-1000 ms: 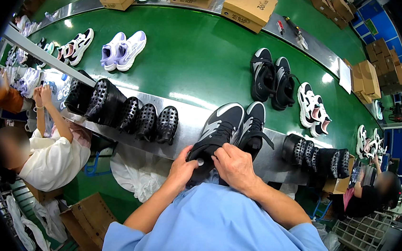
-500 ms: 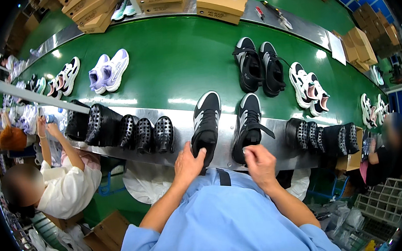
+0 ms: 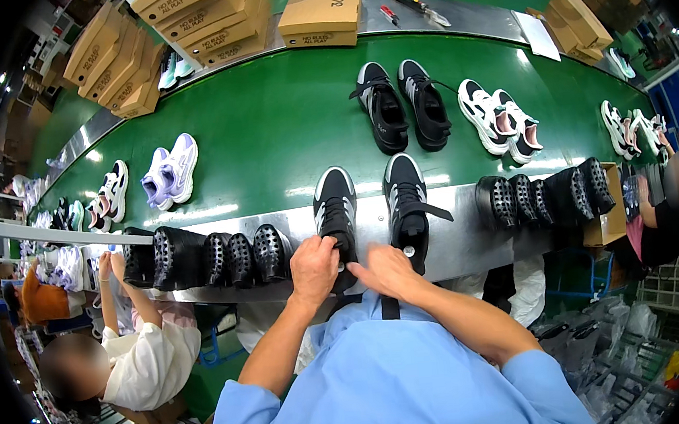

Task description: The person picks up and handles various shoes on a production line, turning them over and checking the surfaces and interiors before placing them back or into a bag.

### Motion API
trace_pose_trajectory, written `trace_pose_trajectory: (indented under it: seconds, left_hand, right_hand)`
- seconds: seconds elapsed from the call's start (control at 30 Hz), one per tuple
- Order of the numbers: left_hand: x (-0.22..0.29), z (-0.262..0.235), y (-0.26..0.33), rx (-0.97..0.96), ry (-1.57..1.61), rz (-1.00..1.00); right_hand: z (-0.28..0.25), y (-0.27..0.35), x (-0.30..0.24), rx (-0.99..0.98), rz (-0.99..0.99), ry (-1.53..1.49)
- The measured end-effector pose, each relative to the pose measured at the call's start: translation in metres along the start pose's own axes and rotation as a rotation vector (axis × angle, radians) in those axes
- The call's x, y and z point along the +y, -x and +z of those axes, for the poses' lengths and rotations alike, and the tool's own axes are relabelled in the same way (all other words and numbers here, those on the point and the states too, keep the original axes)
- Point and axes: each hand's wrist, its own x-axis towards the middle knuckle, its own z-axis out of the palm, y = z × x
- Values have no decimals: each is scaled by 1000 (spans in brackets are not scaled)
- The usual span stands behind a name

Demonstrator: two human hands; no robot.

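Two black-and-grey sneakers stand side by side before me on the metal ledge, toes pointing away. My left hand has its fingers bent and pinched at the collar of the left sneaker. Close to that sneaker's heel is my right hand, slightly blurred, its thumb apart from the fingers and nothing visible in it. The right sneaker is untouched, with its strap sticking out to the right. Small round pale spots show inside both heels.
Black perforated shoe forms line the ledge at left, more forms at right. On the green belt stand a black sneaker pair, white-and-black sneakers and lilac sneakers. Shoe boxes sit beyond. Co-workers flank me.
My right hand has moved left from the right sneaker's heel to the left sneaker, opening its pinch. The left hand's fingers have curled at the collar. The whole view has shifted.
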Motion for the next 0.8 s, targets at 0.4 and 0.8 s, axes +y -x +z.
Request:
trace_pose_trajectory:
  seconds: [0.4,0.8]
  left_hand:
    - [14,-12,2,68,-65,-131]
    - [27,21,22,-7,161,-572]
  right_hand:
    - [63,-35,34,101,-77,-50]
    - [60,-22,17,-121,69,-262]
